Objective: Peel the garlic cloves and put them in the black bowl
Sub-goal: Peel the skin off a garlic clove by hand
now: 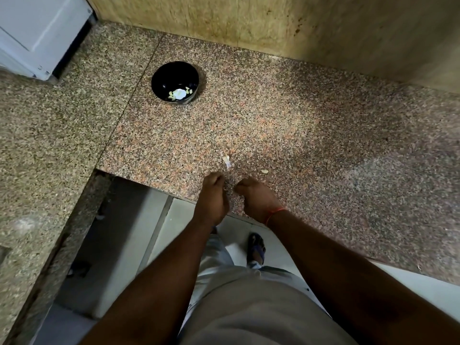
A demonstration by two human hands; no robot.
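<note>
The black bowl [175, 82] stands on the granite counter [273, 115] at the back left, with several pale peeled garlic cloves [179, 93] in its bottom. My left hand [211, 197] and my right hand [256, 197] hover side by side over the counter's front edge, a small gap between them. Both have their fingers curled inward. Whatever lies inside the fingers is hidden and blurred. A small garlic piece with papery skin [226, 160] lies just beyond my left hand. Another pale bit [264, 171] lies beyond my right hand.
A tiled wall [273, 23] backs the counter. A white appliance [37, 33] sits at the far left corner. The counter has an L-shaped cut-out [124, 220] in front, with the floor and my sandalled foot [256, 247] below.
</note>
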